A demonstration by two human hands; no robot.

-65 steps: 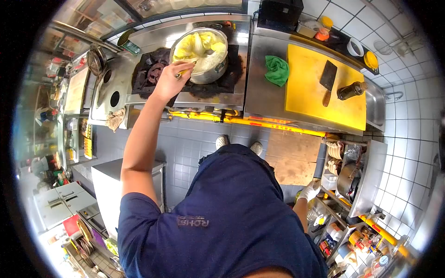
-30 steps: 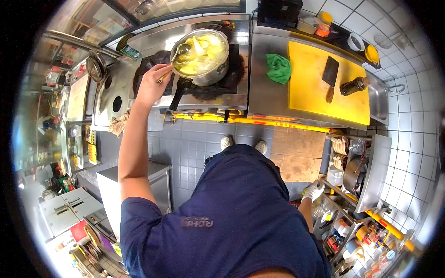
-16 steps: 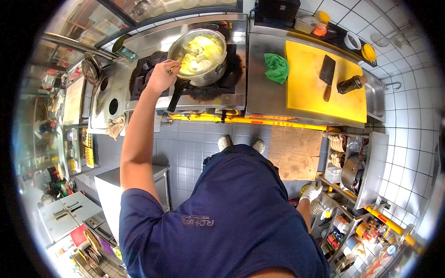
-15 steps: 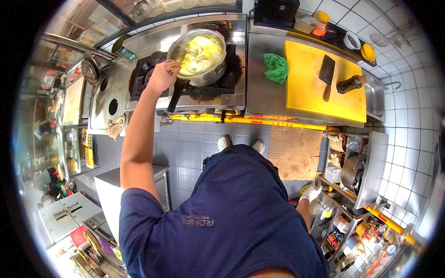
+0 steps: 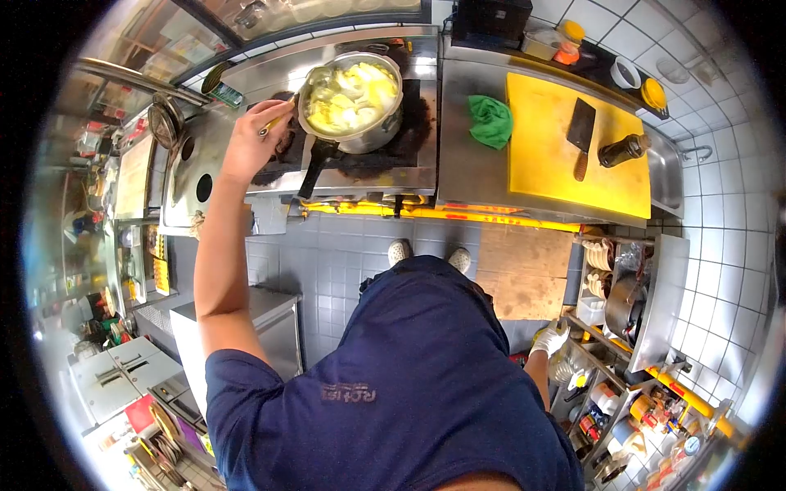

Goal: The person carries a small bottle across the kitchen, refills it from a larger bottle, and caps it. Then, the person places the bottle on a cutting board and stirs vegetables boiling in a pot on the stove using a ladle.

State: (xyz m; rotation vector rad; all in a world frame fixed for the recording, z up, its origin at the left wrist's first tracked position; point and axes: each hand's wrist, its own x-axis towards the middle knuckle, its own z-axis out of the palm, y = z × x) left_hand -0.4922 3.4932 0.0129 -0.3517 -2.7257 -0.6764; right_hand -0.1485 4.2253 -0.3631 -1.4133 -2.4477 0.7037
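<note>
My left hand [image 5: 255, 141] is closed around the handle of a ladle [image 5: 278, 116], just left of a metal pot [image 5: 366, 144] on the stove. The ladle's handle slants up toward the pot's rim, and its rounded metal head appears to lie inside the left edge. Pale yellow-green leafy pieces [image 5: 360, 94] in liquid fill the pot. The pot's black handle [image 5: 318, 168] points down toward the stove's front edge. My right hand [image 5: 550, 337], in a white glove, hangs low beside a rack; its fingers are too small to make out.
Right of the stove, a yellow cutting board [image 5: 540, 155] bears a cleaver [image 5: 581, 127] and a dark bottle [image 5: 622, 150]. A green cloth [image 5: 490, 121] lies beside the board. A yellow pipe [image 5: 458, 214] runs along the counter front. Shelving [image 5: 659, 303] stands at right, a metal cabinet [image 5: 246, 319] at left.
My left hand has moved left, away from the pot's rim, with the ladle. More of the ladle's handle shows, and its head now appears at the pot's left side.
</note>
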